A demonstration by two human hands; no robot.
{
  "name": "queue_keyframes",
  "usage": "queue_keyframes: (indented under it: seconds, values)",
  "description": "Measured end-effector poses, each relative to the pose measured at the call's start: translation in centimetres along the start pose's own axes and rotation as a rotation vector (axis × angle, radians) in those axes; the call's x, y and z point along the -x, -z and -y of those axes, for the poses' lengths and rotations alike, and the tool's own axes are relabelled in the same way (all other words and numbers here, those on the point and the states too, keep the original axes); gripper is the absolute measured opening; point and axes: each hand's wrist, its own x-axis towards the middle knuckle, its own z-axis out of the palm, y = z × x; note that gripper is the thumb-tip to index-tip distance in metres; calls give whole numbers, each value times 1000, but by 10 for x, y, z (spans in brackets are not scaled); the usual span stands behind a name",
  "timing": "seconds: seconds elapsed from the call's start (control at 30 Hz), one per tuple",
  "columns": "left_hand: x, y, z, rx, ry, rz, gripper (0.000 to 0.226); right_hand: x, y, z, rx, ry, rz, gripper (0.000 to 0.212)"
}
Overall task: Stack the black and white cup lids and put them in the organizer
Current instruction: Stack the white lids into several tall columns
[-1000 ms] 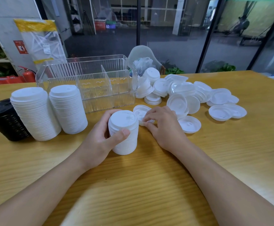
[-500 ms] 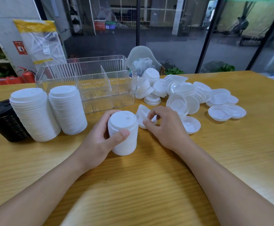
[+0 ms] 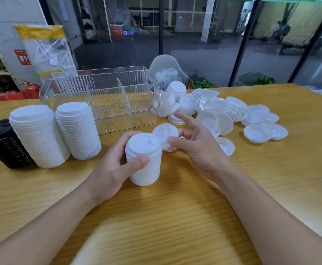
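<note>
Left hand: the left hand (image 3: 114, 167) wraps around a short upright stack of white plastic cup lids (image 3: 144, 159) standing on the wooden table (image 3: 175, 217); the thumb crosses the near side of the stack and the fingers curl behind its far side.
Right hand: the right hand (image 3: 196, 148) holds a single white plastic cup lid (image 3: 165, 133), pinched between the thumb and a lower finger; the index finger points straight out, away from the person, and holds nothing.
Single lid: it is tilted, just right of the top of the held stack; whether the two touch cannot be told.
Loose lids: a scattered pile of white plastic lids (image 3: 223, 111) lies on the table beyond and to the right of the right hand's fingertips.
Finished stacks: two tall stacks of white lids (image 3: 60, 131) stand side by side, left of the left hand's fingers, and a stack of black plastic lids (image 3: 5, 144) stands further left, touching the nearer white stack.
Organizer: a clear ribbed plastic organizer with dividers (image 3: 102, 98) sits beyond the fingers of both hands, between the tall white stacks and the loose pile; no lids show in it.
</note>
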Motion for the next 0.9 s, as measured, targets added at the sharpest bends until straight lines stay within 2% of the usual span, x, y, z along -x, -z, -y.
queue_keyframes:
  seconds: [0.1,0.3,0.37,0.5,0.63,0.77,0.9]
  values:
    - [1,1,1,-2,-7,17,66,3,2,2,52,-53,90,82]
    - [1,3,2,-4,-14,41,69,5,5,2,133,-96,140,71]
    - [1,2,2,-12,-11,41,68,5,5,4,113,-79,122,65]
    - [-1,-1,3,-22,8,-21,70,5,3,8,37,-11,-23,54]
    - [-4,-8,5,-11,22,-105,76,14,-19,14,25,61,-14,44]
    - [-4,-10,6,4,30,-159,82,22,-43,8,164,67,80,50]
    - [-5,-12,6,16,43,-156,78,21,-48,3,315,76,122,53]
